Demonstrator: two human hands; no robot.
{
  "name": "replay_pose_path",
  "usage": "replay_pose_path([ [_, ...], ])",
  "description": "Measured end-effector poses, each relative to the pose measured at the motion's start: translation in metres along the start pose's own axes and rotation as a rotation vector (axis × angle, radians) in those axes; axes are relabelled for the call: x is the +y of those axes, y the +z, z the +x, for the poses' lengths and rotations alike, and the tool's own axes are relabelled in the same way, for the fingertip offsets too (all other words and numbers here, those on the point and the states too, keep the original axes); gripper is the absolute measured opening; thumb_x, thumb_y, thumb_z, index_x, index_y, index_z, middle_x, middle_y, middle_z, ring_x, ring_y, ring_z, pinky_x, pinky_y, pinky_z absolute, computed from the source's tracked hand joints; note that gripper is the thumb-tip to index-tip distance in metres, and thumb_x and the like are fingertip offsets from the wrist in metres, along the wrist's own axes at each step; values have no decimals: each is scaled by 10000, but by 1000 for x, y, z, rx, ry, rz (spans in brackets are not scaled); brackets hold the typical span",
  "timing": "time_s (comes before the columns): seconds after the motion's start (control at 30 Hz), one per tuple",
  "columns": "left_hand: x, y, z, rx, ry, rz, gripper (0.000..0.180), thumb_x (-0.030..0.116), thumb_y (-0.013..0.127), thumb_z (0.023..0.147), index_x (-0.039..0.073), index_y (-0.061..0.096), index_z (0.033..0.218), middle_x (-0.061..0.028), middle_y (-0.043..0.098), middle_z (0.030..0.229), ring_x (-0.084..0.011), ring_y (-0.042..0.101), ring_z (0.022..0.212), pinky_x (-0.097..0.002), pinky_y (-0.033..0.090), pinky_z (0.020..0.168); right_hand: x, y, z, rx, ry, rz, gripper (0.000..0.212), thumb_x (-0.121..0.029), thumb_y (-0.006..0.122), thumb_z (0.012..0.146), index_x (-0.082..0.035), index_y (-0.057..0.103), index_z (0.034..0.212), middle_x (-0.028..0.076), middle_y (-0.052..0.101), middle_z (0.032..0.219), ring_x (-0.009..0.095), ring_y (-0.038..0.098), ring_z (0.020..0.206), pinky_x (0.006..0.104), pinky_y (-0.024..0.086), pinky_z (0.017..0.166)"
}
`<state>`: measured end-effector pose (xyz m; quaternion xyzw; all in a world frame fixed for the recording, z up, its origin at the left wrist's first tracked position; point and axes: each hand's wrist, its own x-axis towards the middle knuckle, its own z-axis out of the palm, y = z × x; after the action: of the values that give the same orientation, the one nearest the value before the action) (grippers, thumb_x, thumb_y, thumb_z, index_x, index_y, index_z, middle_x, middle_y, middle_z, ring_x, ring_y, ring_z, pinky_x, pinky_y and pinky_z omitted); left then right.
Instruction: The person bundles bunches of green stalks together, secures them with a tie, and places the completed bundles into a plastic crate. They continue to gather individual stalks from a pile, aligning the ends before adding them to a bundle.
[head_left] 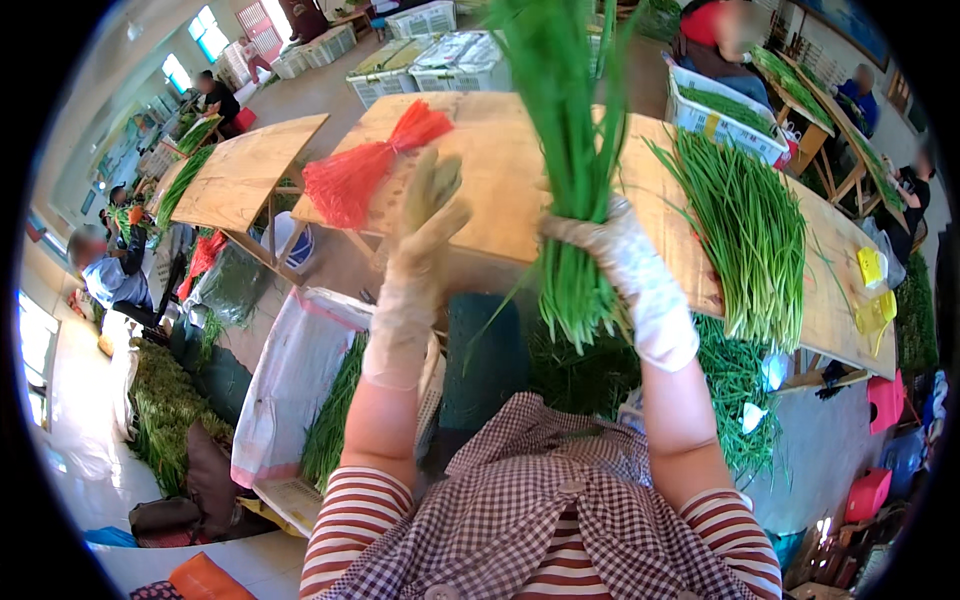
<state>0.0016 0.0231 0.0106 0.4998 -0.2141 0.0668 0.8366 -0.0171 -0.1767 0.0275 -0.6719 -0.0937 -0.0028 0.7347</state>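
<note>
In my right hand, gloved in white, I hold a bundle of green garlic chives upright near its lower end. Its pale cut ends hang below my fist and its leaves reach past the top of the picture. My left hand, also gloved, is raised with fingers stretched and nothing in it. Near it, on the wooden table, lies a bunch of red plastic ties, gathered near one end. A loose pile of chives rests on the table's right part, its stem ends toward me.
A yellow plastic cup stands at the table's right end. Left of me is a lined crate with chives; more leaves lie below the table. White crates stand beyond. Other people sit at tables on both sides.
</note>
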Motion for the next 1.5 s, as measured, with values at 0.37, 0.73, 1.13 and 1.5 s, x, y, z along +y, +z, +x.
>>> replay_pose_path([
  [0.37,-15,30,-41,4,-232,-8,256,201,544,778,-1,612,920,-84,586,906,-143,536,818,-315,421,836,36,-25,-61,-392,84,169,342,-178,512,855,30,494,1126,133,565,1054,221,555,971,302,439,857],
  [0.73,2,20,-41,284,-148,-385,203,185,504,870,29,529,997,-123,573,1055,-246,546,1002,-399,444,879,30,-13,-109,288,39,266,219,-10,653,740,-18,635,958,47,647,883,116,593,791,247,477,731],
  [1.13,-47,1,-25,500,-239,-589,297,300,488,889,136,421,651,35,440,550,-115,458,534,-305,456,643,54,-39,-143,6,128,397,72,6,600,767,12,613,838,79,626,758,146,585,597,264,491,599],
  [1.5,-66,-17,-25,525,-324,-588,241,315,514,881,79,504,835,-30,563,702,-233,577,716,-413,524,680,32,-72,-110,464,-24,37,255,-82,627,804,-20,615,1051,16,621,895,61,538,760,164,421,715],
])
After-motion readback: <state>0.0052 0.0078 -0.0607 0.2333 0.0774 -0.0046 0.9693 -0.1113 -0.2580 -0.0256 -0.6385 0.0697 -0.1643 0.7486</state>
